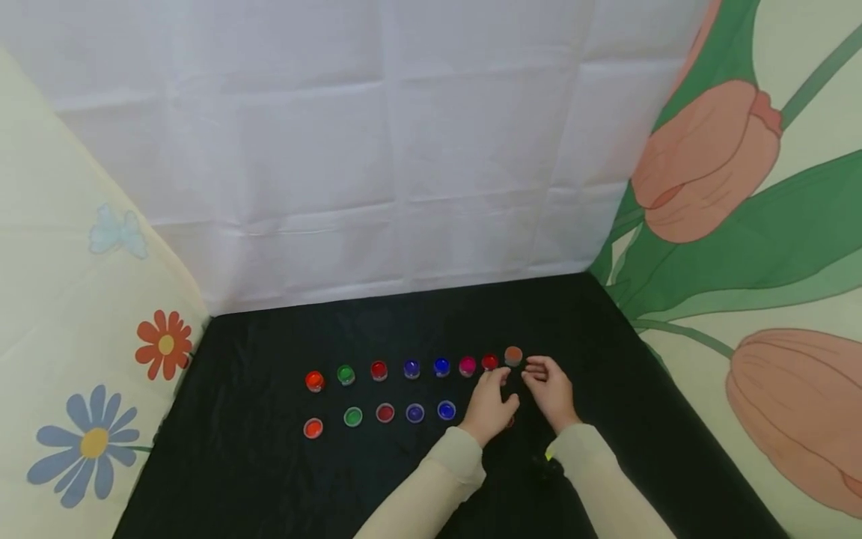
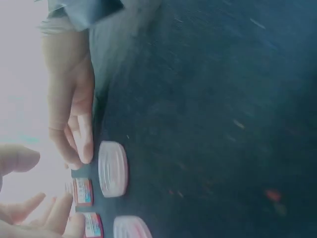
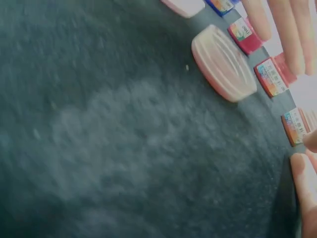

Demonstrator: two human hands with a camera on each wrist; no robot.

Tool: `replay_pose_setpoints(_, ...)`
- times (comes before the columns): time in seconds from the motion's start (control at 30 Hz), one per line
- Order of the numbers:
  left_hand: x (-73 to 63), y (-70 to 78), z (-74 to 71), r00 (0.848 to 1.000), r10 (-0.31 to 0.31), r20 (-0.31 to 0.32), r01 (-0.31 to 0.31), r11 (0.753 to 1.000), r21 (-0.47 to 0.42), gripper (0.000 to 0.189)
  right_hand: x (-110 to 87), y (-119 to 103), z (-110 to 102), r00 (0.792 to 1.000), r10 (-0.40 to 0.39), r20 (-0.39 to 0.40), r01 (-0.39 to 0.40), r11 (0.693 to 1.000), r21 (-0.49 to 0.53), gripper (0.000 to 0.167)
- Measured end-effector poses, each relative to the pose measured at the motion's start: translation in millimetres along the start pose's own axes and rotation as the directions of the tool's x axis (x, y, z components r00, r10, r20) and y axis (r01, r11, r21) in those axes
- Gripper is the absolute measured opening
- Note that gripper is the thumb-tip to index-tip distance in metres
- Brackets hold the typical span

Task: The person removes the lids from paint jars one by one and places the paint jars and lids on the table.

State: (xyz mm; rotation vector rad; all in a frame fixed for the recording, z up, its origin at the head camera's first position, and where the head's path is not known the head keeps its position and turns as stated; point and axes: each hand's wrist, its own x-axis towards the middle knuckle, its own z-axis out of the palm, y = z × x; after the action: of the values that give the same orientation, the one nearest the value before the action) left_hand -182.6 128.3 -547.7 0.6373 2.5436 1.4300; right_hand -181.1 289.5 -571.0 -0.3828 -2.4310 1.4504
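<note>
Small open paint pots stand in a back row. At its right end is a brown pot (image 1: 513,355), with a red pot (image 1: 489,362) and a magenta pot (image 1: 468,366) to its left. My right hand (image 1: 551,391) is just right of the brown pot, fingers loosely bent and nothing seen in them; in the right wrist view a fingertip overlaps that pot's edge (image 3: 295,128). Over the front row hovers my left hand (image 1: 488,404), its thumb and fingers apart, fingertips near the red pot. A round ridged lid (image 3: 223,63) lies in front of the pots.
Farther left in the back row are blue (image 1: 441,367), purple, red, green and orange (image 1: 314,381) pots. Matching round lids (image 1: 447,409) form the front row, partly hidden by my left hand. A black cloth (image 1: 256,464) covers the table, with a white sheet (image 1: 303,150) behind.
</note>
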Motion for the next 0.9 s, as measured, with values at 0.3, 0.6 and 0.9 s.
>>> replay_pose_setpoints(0.3, 24.5, 0.8, 17.7, 0.995, -0.104, 0.007, 0.103, 0.994, 0.035, 0.065, 5.7, 0, 4, 0.995, 0.009, 0.098, -0.014, 0.999, 0.045, 0.045)
replay_pose_setpoints(0.6, 37.6, 5.4, 22.6, 0.987, -0.16, -0.029, 0.158, 0.987, -0.04, 0.068, 7.1, -3, 6, 0.983, -0.163, 0.079, 0.158, 0.985, 0.063, 0.041)
replay_pose_setpoints(0.9, 34.0, 11.0, 22.2, 0.985, -0.171, 0.007, 0.171, 0.983, -0.071, 0.06, 8.0, -1, -6, 0.988, -0.031, 0.153, 0.029, 0.999, 0.015, 0.044)
